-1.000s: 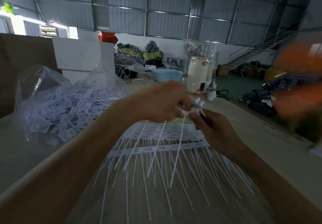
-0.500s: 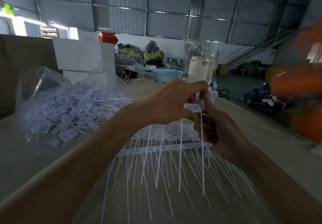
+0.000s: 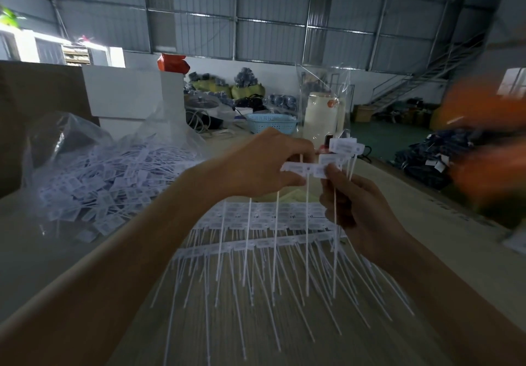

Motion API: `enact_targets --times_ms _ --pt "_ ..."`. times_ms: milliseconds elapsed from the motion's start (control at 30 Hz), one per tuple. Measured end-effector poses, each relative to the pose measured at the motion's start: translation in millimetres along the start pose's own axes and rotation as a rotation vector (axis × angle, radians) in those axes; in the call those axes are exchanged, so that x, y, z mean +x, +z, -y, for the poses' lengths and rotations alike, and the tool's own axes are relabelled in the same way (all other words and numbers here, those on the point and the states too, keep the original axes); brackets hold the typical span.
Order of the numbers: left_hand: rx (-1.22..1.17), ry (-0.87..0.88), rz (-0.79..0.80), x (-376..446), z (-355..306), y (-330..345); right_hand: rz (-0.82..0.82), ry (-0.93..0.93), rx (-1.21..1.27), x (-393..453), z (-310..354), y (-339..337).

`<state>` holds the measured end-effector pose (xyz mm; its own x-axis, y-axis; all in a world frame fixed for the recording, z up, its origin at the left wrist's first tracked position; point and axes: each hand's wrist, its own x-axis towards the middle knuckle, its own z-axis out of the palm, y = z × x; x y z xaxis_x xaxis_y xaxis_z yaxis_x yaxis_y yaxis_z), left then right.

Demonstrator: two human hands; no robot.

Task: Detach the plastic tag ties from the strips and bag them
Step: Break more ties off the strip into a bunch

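Observation:
My left hand [image 3: 260, 163] pinches a strip of white plastic tag ties [image 3: 304, 169] by its label end, held up above the table. My right hand [image 3: 353, 209] grips several detached tag ties [image 3: 345, 147], their labels sticking up above my fingers and their thin tails hanging down. Its thumb touches the end of the strip. Below both hands, more strips of tag ties [image 3: 264, 240] lie fanned out on the wooden table [image 3: 444, 240]. A clear plastic bag [image 3: 94, 177] at the left holds a heap of loose ties.
A white box [image 3: 131, 92] and a brown cardboard sheet [image 3: 31, 103] stand behind the bag. A blue basket [image 3: 270, 122], a cream container [image 3: 320, 115] inside a clear bag, and cables sit at the table's far end. A blurred orange shape [image 3: 489, 126] fills the right edge.
Both hands have risen from just above the table strips to higher up. Label heads now stand above my right fingers, and the left hand holds the strip closer to the right thumb.

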<state>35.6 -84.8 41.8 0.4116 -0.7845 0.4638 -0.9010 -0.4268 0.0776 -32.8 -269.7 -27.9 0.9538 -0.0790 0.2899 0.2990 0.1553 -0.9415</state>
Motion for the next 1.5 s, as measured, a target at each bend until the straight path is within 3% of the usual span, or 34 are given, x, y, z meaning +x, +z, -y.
enact_targets --times_ms 100,300,800,900,967,1200,1400,1500 --pt "0.046 0.026 -0.037 1.7 -2.7 -2.6 -0.037 -0.08 -0.117 -0.8 -1.6 1.4" --pt "0.147 -0.012 0.054 0.1 -6.6 -5.0 -0.116 -0.39 -0.5 -1.6 -1.2 3.6" --pt "0.142 -0.007 0.084 0.8 -3.8 -4.5 -0.073 -0.466 -0.576 1.9 -4.5 1.3" --pt "0.05 -0.024 0.08 0.9 0.0 -3.9 -0.109 -0.553 -0.745 0.4 -4.7 -0.4" --pt "-0.03 -0.05 0.073 0.6 1.7 -3.5 -0.107 -0.568 -0.722 -0.1 -4.7 -0.2" --pt "-0.073 0.023 -0.038 -0.4 -3.7 -3.8 0.017 -0.232 -0.267 1.9 -9.7 0.9" --pt "0.042 -0.014 0.019 -3.9 -9.4 -7.6 0.138 -0.025 -0.017 0.7 -10.4 4.8" --pt "0.038 -0.068 0.045 -5.2 -9.8 -1.3 0.113 0.063 0.03 1.9 -9.9 3.8"
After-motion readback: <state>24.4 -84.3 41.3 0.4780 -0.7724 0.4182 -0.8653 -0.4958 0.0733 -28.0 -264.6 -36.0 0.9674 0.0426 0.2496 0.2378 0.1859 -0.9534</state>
